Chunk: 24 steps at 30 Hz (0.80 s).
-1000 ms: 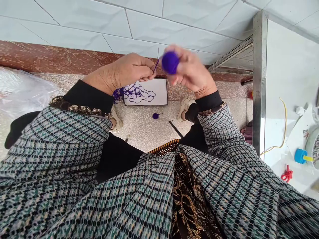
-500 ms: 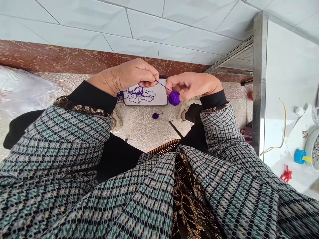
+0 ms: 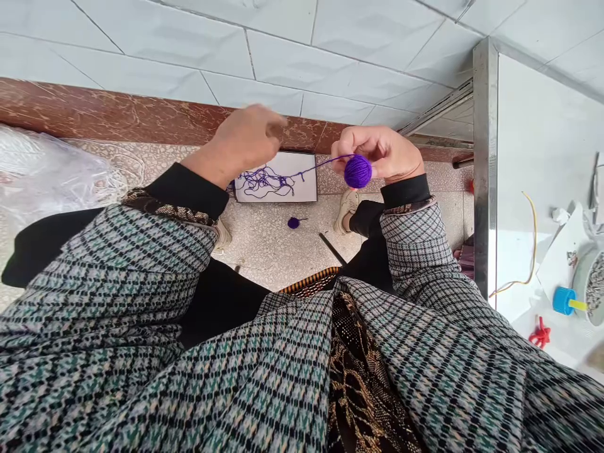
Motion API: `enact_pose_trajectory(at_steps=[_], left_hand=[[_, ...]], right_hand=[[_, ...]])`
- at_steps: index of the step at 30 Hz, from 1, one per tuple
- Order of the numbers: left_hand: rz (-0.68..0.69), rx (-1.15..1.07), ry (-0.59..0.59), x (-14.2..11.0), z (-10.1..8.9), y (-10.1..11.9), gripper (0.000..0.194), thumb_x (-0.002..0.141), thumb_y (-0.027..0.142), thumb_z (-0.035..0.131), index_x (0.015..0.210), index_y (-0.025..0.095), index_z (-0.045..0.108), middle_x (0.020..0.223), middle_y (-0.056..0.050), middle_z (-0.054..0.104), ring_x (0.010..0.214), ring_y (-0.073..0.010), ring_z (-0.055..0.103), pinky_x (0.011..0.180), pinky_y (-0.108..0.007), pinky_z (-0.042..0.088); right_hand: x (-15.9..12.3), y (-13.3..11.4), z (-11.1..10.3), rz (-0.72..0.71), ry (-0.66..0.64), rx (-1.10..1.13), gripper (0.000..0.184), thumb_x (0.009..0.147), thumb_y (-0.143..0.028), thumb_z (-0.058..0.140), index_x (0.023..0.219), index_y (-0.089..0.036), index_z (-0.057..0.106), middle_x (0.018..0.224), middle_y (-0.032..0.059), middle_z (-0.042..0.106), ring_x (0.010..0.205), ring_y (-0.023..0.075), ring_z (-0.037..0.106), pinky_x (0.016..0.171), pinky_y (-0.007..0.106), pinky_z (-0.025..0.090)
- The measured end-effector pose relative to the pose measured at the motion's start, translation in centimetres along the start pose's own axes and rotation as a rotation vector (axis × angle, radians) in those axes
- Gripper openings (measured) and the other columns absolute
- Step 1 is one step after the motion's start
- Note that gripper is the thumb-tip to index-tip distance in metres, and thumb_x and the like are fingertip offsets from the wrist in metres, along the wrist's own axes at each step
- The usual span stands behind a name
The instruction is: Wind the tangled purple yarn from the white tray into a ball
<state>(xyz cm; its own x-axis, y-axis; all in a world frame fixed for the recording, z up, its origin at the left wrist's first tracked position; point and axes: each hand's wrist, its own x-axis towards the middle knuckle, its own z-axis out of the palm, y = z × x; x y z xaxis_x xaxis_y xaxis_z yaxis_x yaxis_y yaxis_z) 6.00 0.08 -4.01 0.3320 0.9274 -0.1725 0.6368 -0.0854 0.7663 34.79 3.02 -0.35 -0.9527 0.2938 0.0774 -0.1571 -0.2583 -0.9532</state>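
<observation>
A ball of purple yarn is pinched in the fingers of my right hand. From it a strand runs left and down to a loose tangle of purple yarn over a shallow white box on the floor. My left hand hovers above the box's left side, blurred, with thumb and forefinger apart and no yarn seen between them. On the floor in front of the box lies a smaller purple yarn ball with a short tail.
At left sits a clear plastic bag with white cord. To the right stands a white table with a metal edge, bearing yellow wire, a blue cap, a red piece and a bowl. A tiled wall rises ahead.
My left hand has let go of the strand and drawn back left. The right hand has moved slightly right with the yarn ball, and the strand now runs down to the tangle.
</observation>
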Motion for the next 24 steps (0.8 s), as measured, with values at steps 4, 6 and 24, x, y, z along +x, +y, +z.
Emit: enact_pose_trajectory(at_steps=[4,6,24], left_hand=[[0.021,-0.434,-0.046,-1.9,0.0,4.3,0.057,0.094,0.028,0.063,0.15,0.018,0.071,0.141,-0.013,0.077,0.086,-0.0217,0.072,0.09,-0.044,0.063],[0.017,-0.462,-0.062,-2.3,0.5,5.2,0.043,0.098,0.036,0.066,0.137,0.019,0.075,0.122,-0.013,0.081,0.083,-0.022,0.07,0.085,-0.042,0.062],[0.003,-0.174,-0.152,-1.4,-1.4,3.5,0.019,0.096,0.031,0.064,0.083,0.018,0.07,0.072,-0.002,0.061,0.073,-0.0169,0.05,0.077,-0.034,0.044]], right_hand=[[1.2,0.3,0.2,0.157,0.199,-0.031,0.06,0.087,-0.048,0.1,0.109,-0.017,0.054,0.103,0.0012,0.065,0.076,0.0065,0.064,0.072,0.015,0.058],[2.0,0.5,0.0,0.196,0.325,-0.016,0.064,0.081,-0.05,0.1,0.11,-0.019,0.052,0.099,0.0,0.064,0.074,0.0065,0.061,0.072,0.017,0.058],[3.6,2.0,0.1,0.137,0.377,-0.198,0.056,0.081,-0.043,0.08,0.117,-0.023,0.041,0.098,-0.0014,0.06,0.07,0.0092,0.055,0.063,0.018,0.048]])
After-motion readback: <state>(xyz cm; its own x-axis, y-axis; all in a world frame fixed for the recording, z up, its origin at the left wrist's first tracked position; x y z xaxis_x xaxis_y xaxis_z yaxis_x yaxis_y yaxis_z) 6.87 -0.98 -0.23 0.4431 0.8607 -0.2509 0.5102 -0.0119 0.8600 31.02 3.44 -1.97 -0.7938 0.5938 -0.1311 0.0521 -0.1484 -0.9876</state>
